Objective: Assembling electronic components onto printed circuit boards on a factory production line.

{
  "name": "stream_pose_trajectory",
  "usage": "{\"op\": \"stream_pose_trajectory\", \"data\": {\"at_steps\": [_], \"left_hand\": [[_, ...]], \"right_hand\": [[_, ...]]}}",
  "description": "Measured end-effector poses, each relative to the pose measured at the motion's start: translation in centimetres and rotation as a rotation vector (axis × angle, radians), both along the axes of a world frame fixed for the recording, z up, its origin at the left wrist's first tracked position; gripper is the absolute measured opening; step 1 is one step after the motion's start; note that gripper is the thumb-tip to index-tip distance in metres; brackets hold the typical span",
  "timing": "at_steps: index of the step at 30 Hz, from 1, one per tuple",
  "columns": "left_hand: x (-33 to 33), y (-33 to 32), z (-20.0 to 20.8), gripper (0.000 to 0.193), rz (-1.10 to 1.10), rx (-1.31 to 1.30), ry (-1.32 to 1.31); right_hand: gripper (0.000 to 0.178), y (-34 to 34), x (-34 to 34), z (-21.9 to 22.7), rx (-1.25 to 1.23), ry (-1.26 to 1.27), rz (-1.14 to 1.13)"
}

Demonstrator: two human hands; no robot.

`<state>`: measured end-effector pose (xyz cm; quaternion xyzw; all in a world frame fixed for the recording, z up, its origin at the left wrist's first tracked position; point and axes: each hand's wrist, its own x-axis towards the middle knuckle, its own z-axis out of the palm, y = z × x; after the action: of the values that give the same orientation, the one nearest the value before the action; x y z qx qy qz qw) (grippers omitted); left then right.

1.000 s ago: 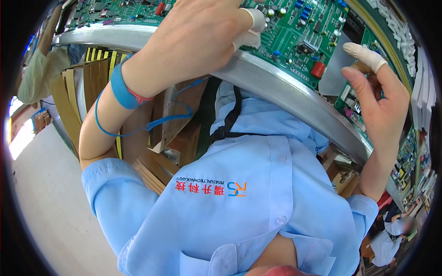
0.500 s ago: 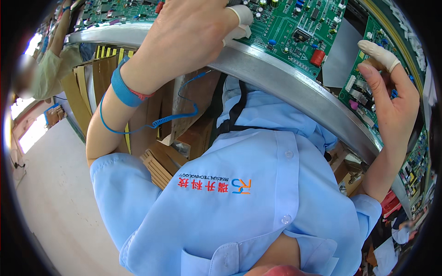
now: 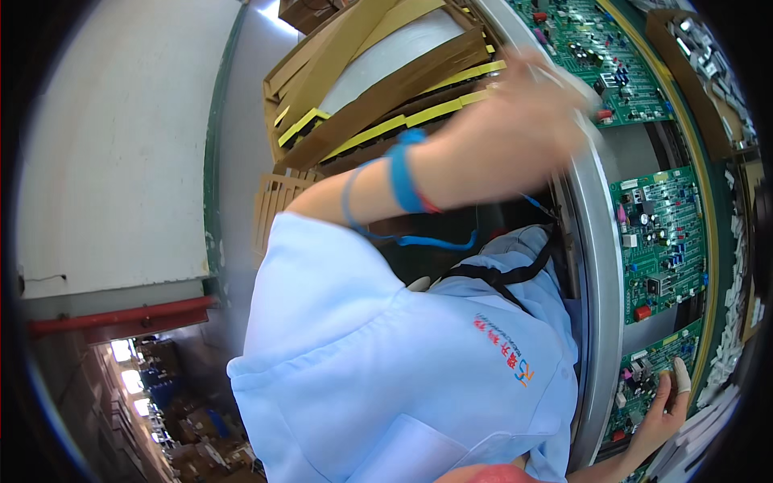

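My left hand [image 3: 523,129], with a blue wrist strap [image 3: 404,173] round its wrist, hangs over the metal rail edge and the nearest cardboard. Motion smears its fingers, so what they hold, if anything, cannot be made out. White finger covers show faintly at its tips. At the lower right, my right hand [image 3: 662,414] is at a green circuit board [image 3: 680,342], thumb and covered index finger apart, with nothing visible between them. A second circuit board [image 3: 664,241] lies farther along the line, and another circuit board [image 3: 600,48] lies beyond my left hand.
A silver metal rail [image 3: 600,266] runs along the boards' near side. Cardboard partitions [image 3: 386,97] with yellow edges stand left of it. A carton [image 3: 684,88] of metallic parts sits beyond the line. A coiled blue cord [image 3: 439,241] hangs from the strap.
The view has swung leftward, bringing the cardboard partitions and a white surface into fuller sight. My left hand has left the board it was at and is moving fast. My right hand stays by a board.
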<state>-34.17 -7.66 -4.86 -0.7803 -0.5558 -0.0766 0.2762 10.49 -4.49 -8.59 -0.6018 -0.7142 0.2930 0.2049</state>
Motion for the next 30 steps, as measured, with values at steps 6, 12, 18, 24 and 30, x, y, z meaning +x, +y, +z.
{"op": "stream_pose_trajectory", "data": {"at_steps": [6, 12, 18, 24, 30], "left_hand": [[-16.6, -11.0, 0.8, 0.017, 0.836, -0.146, -0.145], [-22.8, -15.7, 0.1, 0.034, 0.638, -0.654, -0.681], [-31.0, -0.1, -6.6, 0.039, 0.303, -1.052, -0.714], [-38.6, 30.7, 2.5, 0.043, -0.086, -1.070, -0.797], [-31.2, 37.4, 1.3, 0.047, -0.199, -0.997, -1.018]], "right_hand": [[0.029, 0.1, 0.5, 1.6, 0.092, -0.014, 0.086], [0.024, -1.8, -2.5, 2.6, 0.304, 0.004, 0.042], [0.022, -8.7, 4.6, 5.1, 0.618, -0.059, -0.460], [0.024, -27.5, 16.1, 2.8, 0.817, -0.242, -1.378], [0.035, -38.8, 19.5, -7.8, -0.300, -0.714, -1.691]]}}
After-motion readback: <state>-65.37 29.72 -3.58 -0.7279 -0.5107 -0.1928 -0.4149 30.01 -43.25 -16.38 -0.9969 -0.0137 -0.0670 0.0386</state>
